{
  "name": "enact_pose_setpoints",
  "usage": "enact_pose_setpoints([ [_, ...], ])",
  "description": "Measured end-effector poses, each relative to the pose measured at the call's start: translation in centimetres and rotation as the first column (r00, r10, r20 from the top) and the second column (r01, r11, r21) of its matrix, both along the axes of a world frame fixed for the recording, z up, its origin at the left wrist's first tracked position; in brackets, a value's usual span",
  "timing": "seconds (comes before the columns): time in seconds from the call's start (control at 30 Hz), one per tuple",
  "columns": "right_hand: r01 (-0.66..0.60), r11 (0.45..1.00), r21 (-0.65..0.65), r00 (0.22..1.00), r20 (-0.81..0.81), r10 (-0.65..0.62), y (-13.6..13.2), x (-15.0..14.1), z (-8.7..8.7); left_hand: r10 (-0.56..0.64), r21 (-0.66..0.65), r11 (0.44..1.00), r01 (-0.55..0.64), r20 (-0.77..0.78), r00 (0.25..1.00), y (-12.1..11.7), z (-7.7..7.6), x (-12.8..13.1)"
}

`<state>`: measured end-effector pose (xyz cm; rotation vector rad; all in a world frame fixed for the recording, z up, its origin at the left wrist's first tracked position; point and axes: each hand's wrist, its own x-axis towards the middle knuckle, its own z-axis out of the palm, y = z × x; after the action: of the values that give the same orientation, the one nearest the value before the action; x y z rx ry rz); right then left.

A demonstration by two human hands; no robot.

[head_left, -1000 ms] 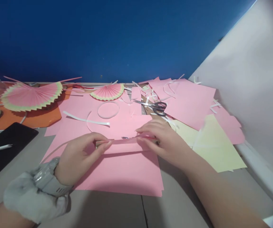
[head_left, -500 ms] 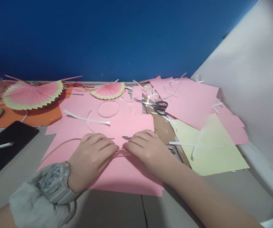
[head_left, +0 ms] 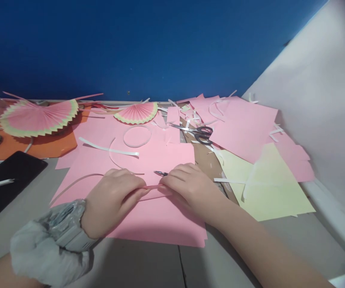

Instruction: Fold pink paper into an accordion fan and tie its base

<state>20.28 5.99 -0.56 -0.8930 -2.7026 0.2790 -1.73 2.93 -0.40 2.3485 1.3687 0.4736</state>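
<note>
My left hand [head_left: 115, 200] and my right hand [head_left: 189, 192] pinch a narrow folded strip of pink paper [head_left: 153, 187] between them, low over the pink sheets. Much of the strip is hidden under my fingers. Both hands are closed on it. Beneath lie stacked pink paper sheets [head_left: 160, 224]. Just beyond my right fingers the metal tip of a small tool [head_left: 159, 173] shows; its rest is covered. A white paper strip [head_left: 109, 147] and a thin ring [head_left: 137, 137] rest on the sheets farther out.
Black-handled scissors [head_left: 201, 132] lie among paper scraps. Pink and yellow pleated paper fans [head_left: 40, 118] stand at the back left, near a black phone [head_left: 13, 182]. At right are pale yellow paper [head_left: 276, 196] and more pink sheets [head_left: 244, 124]. A blue wall [head_left: 148, 48] closes off the back.
My hands have tilted up slightly at the thumbs and the left has shifted a little left. More of the pink strip's folded edge shows between them.
</note>
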Motion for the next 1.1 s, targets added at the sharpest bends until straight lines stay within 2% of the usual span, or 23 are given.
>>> enact_pose_setpoints([
  [0.1,0.012,1.0,0.005,1.0,0.02,-0.012,-0.1,0.0,0.0,0.003,0.01,1.0,-0.003,-0.006,1.0,-0.1,0.0,0.0],
  [0.2,0.011,0.999,0.045,0.999,0.049,-0.013,-0.3,-0.3,0.0,0.014,0.15,0.989,-0.003,-0.074,0.997,-0.3,-0.2,0.1],
  [0.3,-0.037,0.995,0.093,0.996,0.087,0.028,-0.7,-0.9,0.1,-0.009,0.295,0.954,0.058,-0.164,0.986,-0.5,-0.5,0.2],
  [0.57,-0.014,0.999,0.043,0.995,0.099,0.01,-0.9,-1.7,0.3,-0.036,0.332,0.938,0.101,-0.195,0.98,-0.5,-1.1,0.2],
  [0.73,0.011,1.0,-0.017,0.997,0.082,-0.009,-0.8,-1.7,0.0,-0.053,0.272,0.958,0.09,-0.14,0.989,-0.3,-1.0,0.2],
  [0.93,0.06,0.993,-0.102,0.998,0.021,-0.058,-0.4,-1.7,-0.2,-0.032,0.075,0.997,0.029,0.032,0.999,0.2,-0.9,0.1],
  [1.1,0.086,0.991,-0.103,0.996,0.046,-0.082,-0.2,-1.4,-0.1,-0.029,0.072,0.997,0.027,0.035,0.999,0.2,-0.9,0.0],
])
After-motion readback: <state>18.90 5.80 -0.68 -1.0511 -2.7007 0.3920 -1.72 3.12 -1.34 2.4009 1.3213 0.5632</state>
